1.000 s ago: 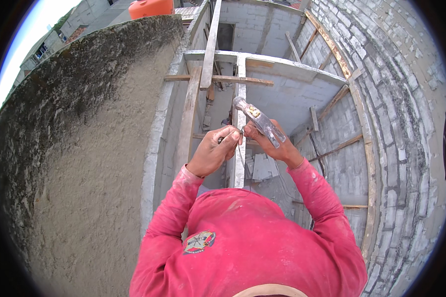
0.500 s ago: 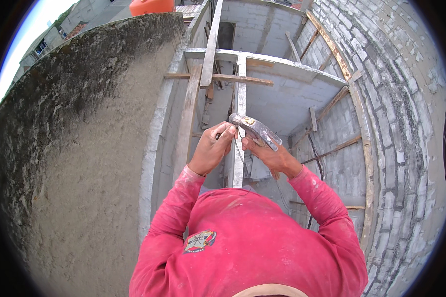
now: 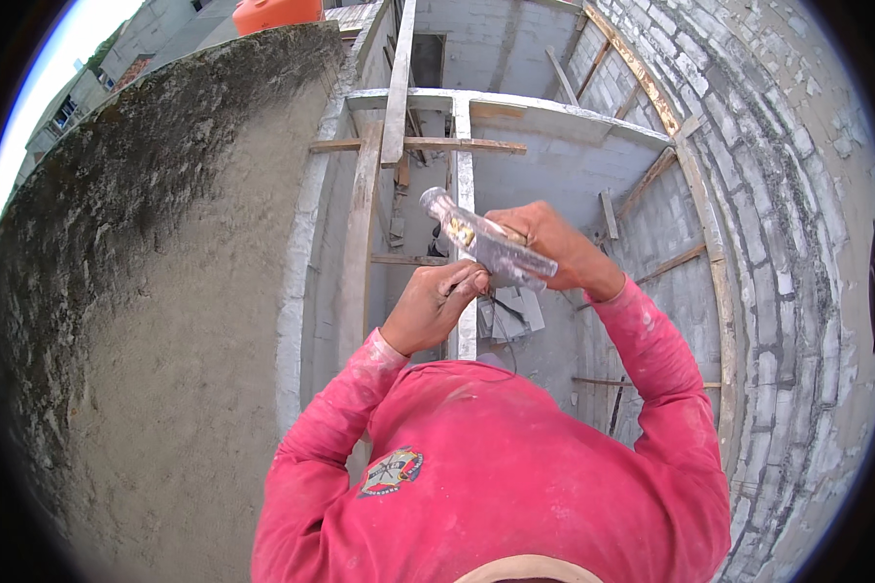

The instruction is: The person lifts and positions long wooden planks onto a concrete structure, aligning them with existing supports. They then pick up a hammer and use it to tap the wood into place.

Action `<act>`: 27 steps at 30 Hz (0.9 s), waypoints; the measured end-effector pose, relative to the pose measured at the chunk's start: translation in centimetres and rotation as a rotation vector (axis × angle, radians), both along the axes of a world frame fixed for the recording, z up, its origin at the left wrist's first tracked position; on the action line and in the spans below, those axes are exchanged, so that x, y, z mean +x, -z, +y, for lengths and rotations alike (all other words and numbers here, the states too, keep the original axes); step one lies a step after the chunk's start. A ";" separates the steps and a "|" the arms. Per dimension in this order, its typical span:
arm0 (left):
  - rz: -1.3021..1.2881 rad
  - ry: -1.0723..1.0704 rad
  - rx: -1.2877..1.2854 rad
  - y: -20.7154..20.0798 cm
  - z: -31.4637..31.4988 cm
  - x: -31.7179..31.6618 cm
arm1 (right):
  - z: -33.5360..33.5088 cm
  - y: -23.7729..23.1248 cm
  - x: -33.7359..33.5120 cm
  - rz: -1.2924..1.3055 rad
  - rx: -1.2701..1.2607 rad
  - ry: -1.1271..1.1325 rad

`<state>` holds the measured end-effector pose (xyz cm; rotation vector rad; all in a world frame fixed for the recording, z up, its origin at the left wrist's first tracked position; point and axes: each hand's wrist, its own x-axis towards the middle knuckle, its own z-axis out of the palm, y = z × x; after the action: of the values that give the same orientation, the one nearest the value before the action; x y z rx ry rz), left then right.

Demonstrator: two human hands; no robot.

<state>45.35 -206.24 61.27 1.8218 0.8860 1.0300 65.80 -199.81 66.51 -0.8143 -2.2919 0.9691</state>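
My right hand (image 3: 559, 248) is closed round the handle of a claw hammer (image 3: 486, 241), close under its grey metal head. The round striking face points up and left, while the claw end lies by my right fingers. Just below the hammer head, my left hand (image 3: 436, 303) is closed in a pinch. A thin dark line, like string or wire (image 3: 501, 325), trails down from its fingertips; whatever else the pinch covers is hidden. Both hands are above a narrow pale concrete beam (image 3: 467, 325), in front of my chest.
Below the beam, deep block-walled rooms open on both sides. A wooden plank (image 3: 399, 92) and a crosswise batten (image 3: 428, 145) lie over the concrete frame. A rough rendered wall (image 3: 185, 291) rises at left, a block wall (image 3: 768, 243) at right. An orange tank (image 3: 277, 14) stands far left.
My right hand has risen and turned with the hammer, its striking face swinging up and left. My left hand has shifted slightly right and down, and its pinch is now below the hammer head.
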 end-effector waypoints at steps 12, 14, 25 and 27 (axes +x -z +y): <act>-0.128 -0.221 -0.060 3.0 2.0 -0.7 | -2.5 9.5 -2.2 0.325 -0.575 0.297; -0.120 -0.229 -0.103 3.2 2.3 -0.6 | -2.2 9.0 -1.9 0.241 -0.453 0.295; -0.157 -0.422 -0.091 4.0 3.7 0.8 | -0.4 11.7 0.3 0.210 0.143 0.485; -0.160 -0.473 -0.046 4.2 4.1 1.0 | -1.2 11.3 0.7 0.231 -0.068 0.462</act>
<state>46.36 -202.11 57.08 1.4968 1.2630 1.4106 66.52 -200.99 55.22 -1.1319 -1.7734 0.8761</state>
